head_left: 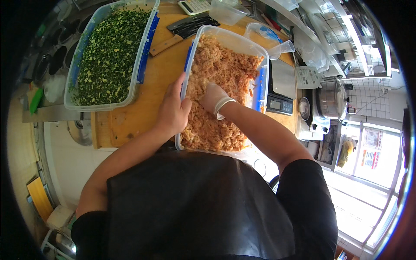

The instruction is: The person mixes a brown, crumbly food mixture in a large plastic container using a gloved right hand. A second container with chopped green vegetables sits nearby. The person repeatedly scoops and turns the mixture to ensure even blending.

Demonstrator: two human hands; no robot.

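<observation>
A clear plastic tub [265,58] with blue side clips holds minced meat [224,58]. My left hand [174,110] is bare and grips the tub's left wall, thumb towards the inside and fingers along the outside. My right hand [215,99], in a thin translucent glove rolled at the wrist, is sunk in the mince near the tub's middle; its fingers are hidden there, so their pose does not show. Left of this tub stands a second clear tub [132,94] filled with chopped green leaves mixed with pale yellow bits [109,61].
A cleaver [185,31] lies on the wooden board [156,78] behind and between the tubs. Right of the mince stand a digital scale [281,84] and a steel pot [331,97]. A calculator [195,6], an empty plastic container [229,11] and a measuring jug [281,48] sit farther back.
</observation>
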